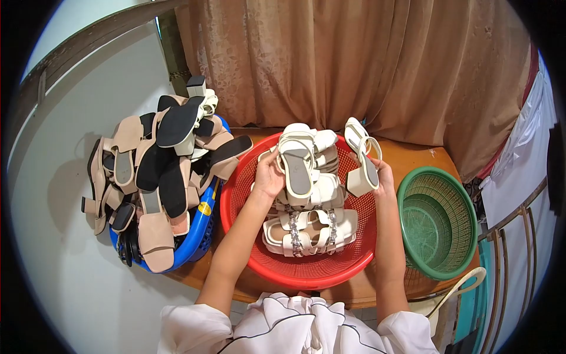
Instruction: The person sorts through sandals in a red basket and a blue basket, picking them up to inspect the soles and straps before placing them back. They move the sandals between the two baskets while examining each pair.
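My left hand point(270, 175) is closed on the side of a white strappy sandal point(296, 162) with a grey insole, held over the red basket point(299, 278). On the right, my right hand point(384, 176) grips a second white heeled sandal point(362, 157), tilted on its side above the basket's right rim. Beneath and between the hands, more white sandals point(324, 189) are stacked in the red basket. A pair with shiny decorated straps point(309, 231) lies at the front of the stack. My fingertips are partly hidden behind the sandals.
A blue basket point(203, 227) at the left is heaped with beige, black-soled and white shoes point(156, 236). To the right, a green basket point(437, 266) stands on the wooden table point(413, 154). Brown curtains point(330, 65) hang behind. A white curved handle point(471, 277) shows at the lower right.
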`<state>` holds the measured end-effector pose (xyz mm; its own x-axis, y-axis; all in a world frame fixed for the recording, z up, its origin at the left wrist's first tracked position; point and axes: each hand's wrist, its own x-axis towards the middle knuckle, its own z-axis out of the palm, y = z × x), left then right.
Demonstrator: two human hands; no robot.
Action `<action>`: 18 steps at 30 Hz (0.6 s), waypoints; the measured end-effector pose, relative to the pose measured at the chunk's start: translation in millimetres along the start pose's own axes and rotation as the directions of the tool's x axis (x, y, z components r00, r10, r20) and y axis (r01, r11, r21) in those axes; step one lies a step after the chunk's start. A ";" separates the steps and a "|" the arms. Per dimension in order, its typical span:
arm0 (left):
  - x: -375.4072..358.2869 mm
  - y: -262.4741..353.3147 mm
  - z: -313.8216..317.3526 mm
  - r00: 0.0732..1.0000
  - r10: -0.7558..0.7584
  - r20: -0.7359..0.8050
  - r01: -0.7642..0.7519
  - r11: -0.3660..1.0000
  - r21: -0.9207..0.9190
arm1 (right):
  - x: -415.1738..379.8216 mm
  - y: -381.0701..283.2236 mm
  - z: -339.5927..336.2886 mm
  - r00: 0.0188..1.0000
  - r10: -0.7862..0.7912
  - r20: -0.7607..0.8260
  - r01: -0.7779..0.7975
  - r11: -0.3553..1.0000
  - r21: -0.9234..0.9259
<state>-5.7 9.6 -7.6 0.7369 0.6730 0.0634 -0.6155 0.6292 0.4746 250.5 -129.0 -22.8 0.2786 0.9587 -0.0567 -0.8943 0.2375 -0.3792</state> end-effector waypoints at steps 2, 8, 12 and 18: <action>3.5 -2.7 -9.2 0.999 -0.024 -0.024 0.023 0.999 -0.026 | 0.5 -0.6 -3.4 0.996 0.018 0.086 -0.022 0.998 0.053; -4.3 0.7 10.5 0.995 -0.098 -0.001 0.097 0.992 -0.081 | -2.6 17.0 9.6 0.993 -0.068 -0.094 0.051 0.984 -0.173; -3.9 -6.3 6.1 0.999 -0.030 -0.021 0.033 0.986 0.164 | 4.3 29.3 2.1 0.994 -0.012 -0.110 -0.007 0.985 -0.171; 5.6 -20.8 -15.9 0.990 -0.014 -0.143 0.069 0.917 0.392 | -0.4 32.5 12.1 0.987 -0.046 -0.156 0.043 0.999 -0.023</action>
<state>6.8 6.5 -31.0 0.6976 0.7131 -0.0694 -0.4039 0.4714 0.7840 217.1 -119.8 -24.0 0.3704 0.9108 -0.1823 -0.8733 0.2746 -0.4024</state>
